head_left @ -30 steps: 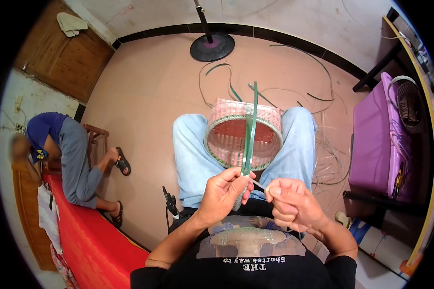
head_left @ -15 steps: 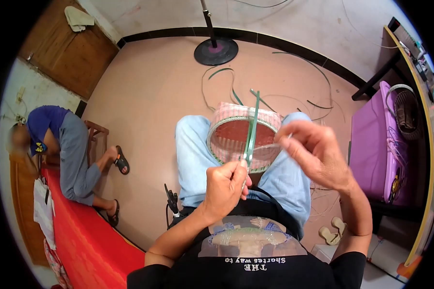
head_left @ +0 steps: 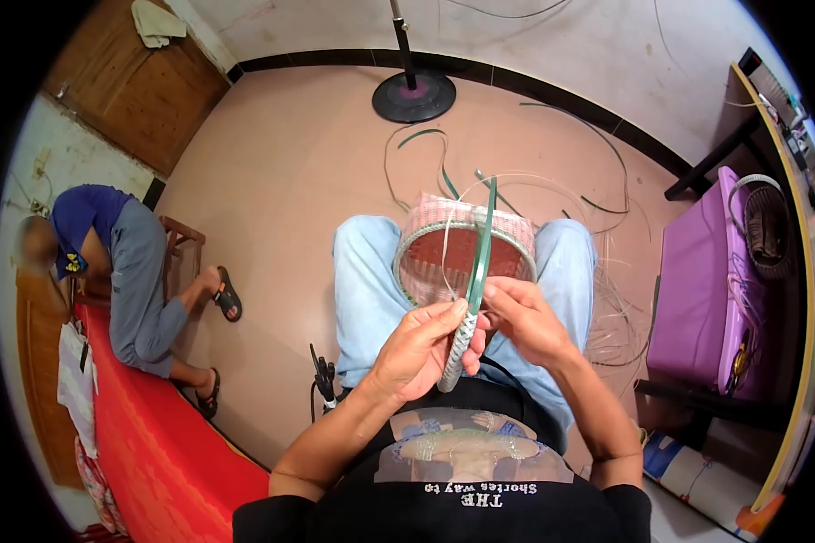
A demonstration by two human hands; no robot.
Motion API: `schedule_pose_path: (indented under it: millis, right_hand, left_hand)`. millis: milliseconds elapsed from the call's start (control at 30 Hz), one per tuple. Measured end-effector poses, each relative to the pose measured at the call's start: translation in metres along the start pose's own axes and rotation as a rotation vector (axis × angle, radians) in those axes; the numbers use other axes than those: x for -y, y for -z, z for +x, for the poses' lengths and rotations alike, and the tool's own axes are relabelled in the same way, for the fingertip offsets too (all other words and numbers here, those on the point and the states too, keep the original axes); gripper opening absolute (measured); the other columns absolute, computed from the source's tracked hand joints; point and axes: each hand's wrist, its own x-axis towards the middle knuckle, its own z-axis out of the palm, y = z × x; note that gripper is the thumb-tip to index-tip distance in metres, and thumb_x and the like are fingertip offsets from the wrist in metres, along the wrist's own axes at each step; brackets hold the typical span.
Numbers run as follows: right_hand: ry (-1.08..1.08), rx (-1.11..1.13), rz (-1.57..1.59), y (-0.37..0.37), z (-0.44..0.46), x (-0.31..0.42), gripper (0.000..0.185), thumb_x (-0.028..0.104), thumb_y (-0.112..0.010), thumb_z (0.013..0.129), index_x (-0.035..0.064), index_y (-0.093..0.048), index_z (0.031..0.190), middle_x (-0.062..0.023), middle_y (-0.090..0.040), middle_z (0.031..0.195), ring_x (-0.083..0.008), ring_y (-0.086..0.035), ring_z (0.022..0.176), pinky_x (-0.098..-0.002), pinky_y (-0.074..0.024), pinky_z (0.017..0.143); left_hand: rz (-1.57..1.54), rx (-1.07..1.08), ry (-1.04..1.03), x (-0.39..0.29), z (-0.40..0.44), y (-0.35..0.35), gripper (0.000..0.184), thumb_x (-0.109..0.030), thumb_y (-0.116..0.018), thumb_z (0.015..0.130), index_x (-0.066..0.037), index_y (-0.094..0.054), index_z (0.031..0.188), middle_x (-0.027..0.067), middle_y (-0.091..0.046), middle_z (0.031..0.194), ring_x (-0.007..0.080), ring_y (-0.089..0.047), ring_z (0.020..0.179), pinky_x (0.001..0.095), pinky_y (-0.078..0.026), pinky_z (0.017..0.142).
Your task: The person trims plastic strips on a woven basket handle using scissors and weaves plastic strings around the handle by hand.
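A pink-and-white woven basket (head_left: pixel 417 210) with a green-and-white rim sits tilted between my knees, its opening toward me. Its handle (head_left: pixel 458 355) rises toward me, the lower part wrapped in a pale braid and the farther part showing bare green strips (head_left: pixel 487 237). My left hand (head_left: pixel 417 348) is closed around the handle where the braid ends. Close against the other side of the green strips, my right hand (head_left: pixel 532 319) is pinched, its fingertips partly hidden. A thin clear strip (head_left: pixel 445 249) loops up from the braid and over to the right.
Loose strips (head_left: pixel 618 317) lie tangled on the floor to the right, beside a purple bin (head_left: pixel 693 290). A round stand base (head_left: pixel 414 96) is ahead. At left, a person (head_left: pixel 136 262) sits bent over near a red-covered surface (head_left: pixel 167 434).
My right hand has come in from the right, from pulling the clear strip out, to the handle. The strip now arcs up in a loop. More of the braided handle shows at my left hand.
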Motion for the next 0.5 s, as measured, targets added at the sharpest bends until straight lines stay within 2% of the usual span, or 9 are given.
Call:
schedule_pose_path:
  millis: [67, 167, 267, 300, 367, 400, 500]
  right_hand:
    - [-0.079, 0.084, 0.322, -0.016, 0.016, 0.000, 0.027, 0.018, -0.055, 0.091, -0.0019, -0.057, 0.109, -0.0085, -0.063, 0.096, -0.0207, -0.060, 0.089, -0.0313, -0.0503, 0.069]
    - [-0.149, 0.176, 0.585, -0.012, 0.036, -0.010, 0.029, 0.017, -0.057, 0.090, -0.0007, -0.054, 0.113, -0.0111, -0.062, 0.099, -0.0222, -0.059, 0.089, -0.0323, -0.0506, 0.069]
    - [-0.214, 0.137, 0.791, 0.009, 0.038, -0.024, 0.025, 0.019, -0.058, 0.090, 0.0002, -0.056, 0.107, -0.0083, -0.062, 0.093, -0.0216, -0.059, 0.087, -0.0335, -0.0503, 0.069]
    - [-0.207, 0.046, 0.823, 0.021, 0.038, -0.031, 0.015, 0.017, -0.058, 0.089, 0.0042, -0.056, 0.095, -0.0020, -0.059, 0.078, -0.0179, -0.056, 0.080, -0.0324, -0.0475, 0.067]
    - [-0.081, 0.091, 1.022, 0.049, 0.014, -0.029, 0.007, 0.013, -0.057, 0.087, 0.0084, -0.053, 0.085, 0.0026, -0.049, 0.066, -0.0138, -0.051, 0.073, -0.0302, -0.0435, 0.067]
    - [-0.037, -0.012, 1.068, 0.066, -0.004, -0.026, 0.008, 0.008, -0.055, 0.086, 0.0100, -0.050, 0.081, 0.0038, -0.041, 0.061, -0.0121, -0.043, 0.066, -0.0283, -0.0395, 0.068]
    - [0.271, -0.248, 1.006, 0.149, -0.072, -0.021, 0.013, 0.001, -0.053, 0.082, 0.0112, -0.047, 0.077, 0.0004, -0.044, 0.068, -0.0124, -0.039, 0.066, -0.0281, -0.0366, 0.067]
  left_hand:
    - [-0.068, 0.026, 0.034, 0.002, 0.000, 0.003, 0.033, -0.024, -0.044, 0.097, 0.005, -0.059, 0.100, 0.0108, -0.061, 0.077, 0.0168, -0.055, 0.062, 0.0301, -0.047, 0.056]
    - [-0.140, 0.056, 0.056, 0.003, 0.000, 0.006, 0.033, -0.024, -0.043, 0.098, 0.004, -0.059, 0.103, 0.0100, -0.060, 0.078, 0.0156, -0.052, 0.062, 0.0279, -0.042, 0.054]
    - [-0.188, 0.070, 0.072, 0.003, -0.001, 0.007, 0.032, -0.024, -0.042, 0.098, 0.003, -0.058, 0.103, 0.0093, -0.059, 0.078, 0.0142, -0.049, 0.061, 0.0266, -0.039, 0.053]
    - [-0.200, 0.068, 0.075, 0.002, -0.001, 0.007, 0.032, -0.024, -0.042, 0.098, 0.003, -0.057, 0.103, 0.0092, -0.059, 0.078, 0.0139, -0.048, 0.060, 0.0265, -0.039, 0.053]
    - [-0.216, 0.059, 0.093, 0.001, -0.001, 0.007, 0.032, -0.025, -0.042, 0.098, 0.003, -0.056, 0.103, 0.0089, -0.059, 0.077, 0.0135, -0.047, 0.060, 0.0262, -0.038, 0.053]
    - [-0.222, 0.050, 0.104, 0.001, -0.001, 0.006, 0.032, -0.025, -0.042, 0.098, 0.003, -0.056, 0.103, 0.0088, -0.059, 0.077, 0.0133, -0.046, 0.060, 0.0260, -0.038, 0.053]
    - [-0.259, 0.052, 0.127, 0.000, -0.001, 0.006, 0.032, -0.026, -0.042, 0.098, 0.003, -0.056, 0.102, 0.0084, -0.059, 0.077, 0.0131, -0.046, 0.060, 0.0254, -0.038, 0.054]
